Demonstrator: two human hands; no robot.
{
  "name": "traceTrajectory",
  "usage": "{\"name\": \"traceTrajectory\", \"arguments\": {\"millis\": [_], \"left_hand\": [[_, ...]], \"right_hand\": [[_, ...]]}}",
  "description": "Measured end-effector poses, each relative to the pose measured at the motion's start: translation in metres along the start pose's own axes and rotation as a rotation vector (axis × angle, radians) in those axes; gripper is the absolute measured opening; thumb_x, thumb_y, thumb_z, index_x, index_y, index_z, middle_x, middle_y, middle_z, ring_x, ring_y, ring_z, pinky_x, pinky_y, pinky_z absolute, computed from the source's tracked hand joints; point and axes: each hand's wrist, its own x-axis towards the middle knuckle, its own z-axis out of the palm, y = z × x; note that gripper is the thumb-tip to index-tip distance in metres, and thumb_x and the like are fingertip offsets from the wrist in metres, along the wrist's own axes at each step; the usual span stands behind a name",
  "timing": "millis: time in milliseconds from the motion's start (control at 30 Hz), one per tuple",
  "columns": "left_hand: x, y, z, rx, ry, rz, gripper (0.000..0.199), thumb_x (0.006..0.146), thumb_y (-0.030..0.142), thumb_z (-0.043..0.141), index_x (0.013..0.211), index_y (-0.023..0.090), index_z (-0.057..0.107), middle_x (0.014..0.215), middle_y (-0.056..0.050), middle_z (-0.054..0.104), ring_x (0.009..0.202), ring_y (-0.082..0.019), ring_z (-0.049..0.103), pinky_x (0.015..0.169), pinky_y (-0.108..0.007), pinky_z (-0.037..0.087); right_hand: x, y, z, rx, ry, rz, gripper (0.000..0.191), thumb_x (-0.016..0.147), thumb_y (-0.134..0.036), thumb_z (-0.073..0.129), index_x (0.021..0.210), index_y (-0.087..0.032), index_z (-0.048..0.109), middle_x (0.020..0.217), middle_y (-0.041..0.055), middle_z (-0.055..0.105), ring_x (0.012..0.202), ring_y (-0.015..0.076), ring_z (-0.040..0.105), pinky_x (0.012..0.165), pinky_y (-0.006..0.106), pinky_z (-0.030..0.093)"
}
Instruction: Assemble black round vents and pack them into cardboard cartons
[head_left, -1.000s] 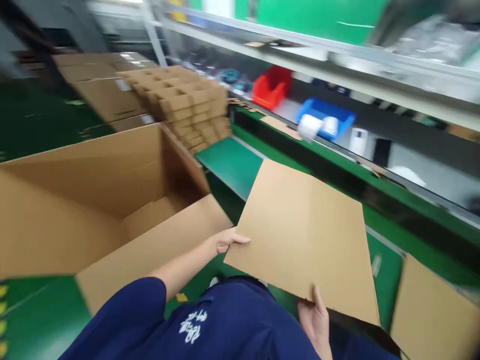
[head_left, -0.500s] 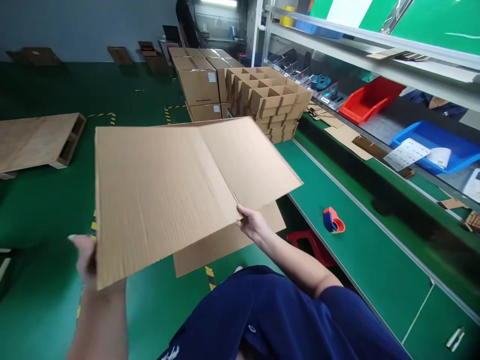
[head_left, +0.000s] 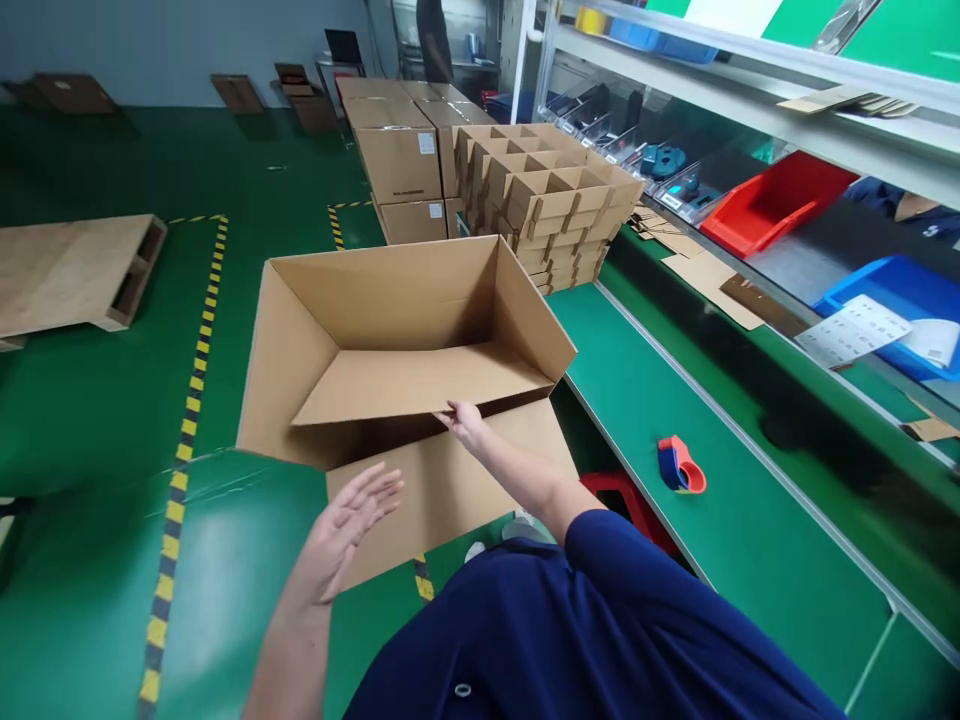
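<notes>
A large open cardboard box (head_left: 420, 295) stands in front of me, its inside facing up and towards me. A flat cardboard sheet (head_left: 405, 385) lies tilted inside it, its near edge raised above a dark gap. My right hand (head_left: 466, 425) pinches that near edge between thumb and fingers. Off to the left and nearer to me, my left hand (head_left: 349, 530) is open, fingers stretched out, touching nothing. Below both hands a cardboard flap (head_left: 457, 490) slopes outward from the box's near side.
Stacked cardboard dividers (head_left: 551, 195) and closed cartons (head_left: 397, 165) stand behind the box. On the right, a green bench (head_left: 720, 560) carries a red-and-blue tape dispenser (head_left: 681, 465). Above it are shelves with a red bin (head_left: 780, 200) and a blue bin (head_left: 900, 300). A wooden pallet (head_left: 75, 270) lies left.
The cardboard sheet has gone from being held up over the box to lying tilted inside it. My left hand has let go and moved right; my right hand still grips the edge.
</notes>
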Motion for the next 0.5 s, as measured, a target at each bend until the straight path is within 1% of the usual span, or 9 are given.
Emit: {"name": "traceTrajectory", "arguments": {"millis": [67, 133, 200, 267, 367, 400, 433, 467, 500], "left_hand": [[0.038, -0.012, 0.019, 0.162, 0.043, 0.017, 0.069, 0.082, 0.056, 0.075, 0.137, 0.016, 0.061, 0.133, -0.019, 0.068, 0.126, -0.035, 0.064, 0.112, -0.052, 0.049], [0.082, -0.031, 0.034, 0.373, 0.136, 0.081, 0.064, 0.083, 0.058, 0.068, 0.131, 0.015, 0.063, 0.130, -0.018, 0.070, 0.125, -0.033, 0.064, 0.115, -0.052, 0.046], [0.126, -0.053, 0.047, 0.640, 0.199, 0.137, 0.058, 0.087, 0.055, 0.058, 0.127, 0.015, 0.065, 0.132, -0.018, 0.068, 0.128, -0.032, 0.062, 0.118, -0.051, 0.043], [0.163, -0.073, 0.065, 0.954, 0.139, 0.098, 0.060, 0.085, 0.049, 0.058, 0.133, 0.014, 0.063, 0.143, -0.021, 0.061, 0.138, -0.034, 0.054, 0.121, -0.051, 0.036], [0.203, -0.095, 0.100, 1.363, -0.128, -0.100, 0.092, 0.070, 0.045, 0.076, 0.152, 0.015, 0.049, 0.160, -0.022, 0.043, 0.152, -0.041, 0.033, 0.123, -0.062, 0.021], [0.212, -0.099, 0.112, 1.451, -0.222, -0.167, 0.103, 0.064, 0.044, 0.080, 0.156, 0.017, 0.043, 0.162, -0.020, 0.040, 0.152, -0.042, 0.031, 0.123, -0.065, 0.018], [0.219, -0.103, 0.122, 1.514, -0.299, -0.225, 0.109, 0.060, 0.042, 0.083, 0.158, 0.019, 0.041, 0.161, -0.019, 0.042, 0.151, -0.042, 0.034, 0.122, -0.064, 0.020], [0.225, -0.106, 0.131, 1.555, -0.352, -0.267, 0.108, 0.059, 0.040, 0.083, 0.157, 0.020, 0.042, 0.159, -0.018, 0.046, 0.148, -0.041, 0.040, 0.121, -0.060, 0.025], [0.230, -0.109, 0.138, 1.581, -0.383, -0.291, 0.102, 0.061, 0.038, 0.081, 0.155, 0.020, 0.045, 0.155, -0.017, 0.051, 0.144, -0.038, 0.046, 0.120, -0.054, 0.031]], "right_hand": [[0.005, -0.001, -0.004, -0.127, -0.030, 0.100, 0.011, 0.106, -0.021, 0.048, 0.103, -0.014, 0.055, 0.081, -0.0003, 0.060, 0.078, 0.0123, 0.070, 0.077, 0.029, 0.067], [0.003, -0.007, -0.019, -0.258, -0.111, 0.224, 0.020, 0.103, -0.029, 0.058, 0.098, -0.010, 0.058, 0.075, 0.0007, 0.061, 0.071, 0.0146, 0.070, 0.070, 0.031, 0.067], [-0.006, -0.023, -0.045, -0.375, -0.203, 0.352, 0.025, 0.093, -0.029, 0.074, 0.092, -0.007, 0.062, 0.070, 0.0031, 0.064, 0.064, 0.0168, 0.070, 0.065, 0.032, 0.066], [-0.021, -0.054, -0.079, -0.564, -0.397, 0.425, 0.031, 0.081, -0.028, 0.087, 0.089, -0.006, 0.066, 0.071, 0.0052, 0.068, 0.062, 0.0169, 0.071, 0.065, 0.030, 0.065], [-0.049, -0.129, -0.131, -0.900, -0.813, 0.418, 0.047, 0.072, -0.047, 0.090, 0.094, -0.009, 0.072, 0.078, 0.0045, 0.073, 0.069, 0.0155, 0.073, 0.069, 0.026, 0.062], [-0.056, -0.161, -0.145, -0.976, -0.930, 0.402, 0.054, 0.071, -0.054, 0.089, 0.099, -0.011, 0.073, 0.081, 0.0044, 0.074, 0.072, 0.0156, 0.074, 0.071, 0.026, 0.062], [-0.061, -0.194, -0.156, -1.018, -1.003, 0.372, 0.060, 0.070, -0.060, 0.087, 0.103, -0.012, 0.074, 0.085, 0.0049, 0.075, 0.074, 0.0160, 0.075, 0.073, 0.026, 0.062], [-0.063, -0.228, -0.164, -1.050, -1.044, 0.316, 0.064, 0.071, -0.064, 0.084, 0.107, -0.012, 0.074, 0.088, 0.0059, 0.076, 0.077, 0.0165, 0.075, 0.075, 0.027, 0.062], [-0.061, -0.263, -0.168, -1.085, -1.043, 0.221, 0.065, 0.074, -0.066, 0.081, 0.110, -0.012, 0.075, 0.091, 0.0070, 0.076, 0.079, 0.0170, 0.075, 0.075, 0.027, 0.062]]}}
